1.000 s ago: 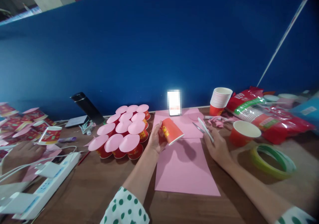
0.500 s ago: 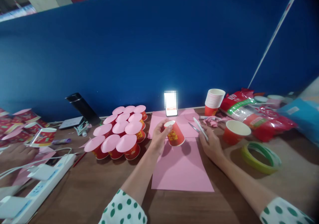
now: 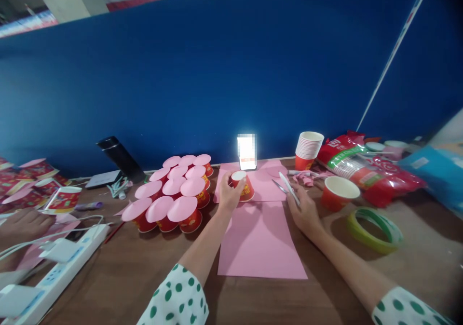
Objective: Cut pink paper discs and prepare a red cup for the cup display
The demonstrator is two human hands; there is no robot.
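My left hand (image 3: pixel 231 192) is closed around the side of a red paper cup (image 3: pixel 247 192) with gold print. The cup is bottom up, with its wide rim down at the pink paper (image 3: pixel 262 248) in front of me. To the right, my right hand (image 3: pixel 304 209) is closed on a slim white pen-like stick (image 3: pixel 289 187). Beside the stick, a pointed metal blade (image 3: pixel 279 186), seemingly of scissors, sticks out of the same hand. A pink paper circle (image 3: pixel 275 171) lies just beyond the blade tip.
Rows of upturned red cups topped with pink discs (image 3: pixel 183 209) stand left. A lit phone (image 3: pixel 247 154) leans at the back. Right are stacked cups (image 3: pixel 308 146), a single cup (image 3: pixel 340 192), green tape (image 3: pixel 376 231) and a red bag (image 3: pixel 361 161). Another person's hand (image 3: pixel 27 223) rests near the power strip (image 3: pixel 60 272).
The red cup has gone from tilted to nearly straight, shifting slightly left and away from me with my left hand. My right hand keeps its hold with little movement.
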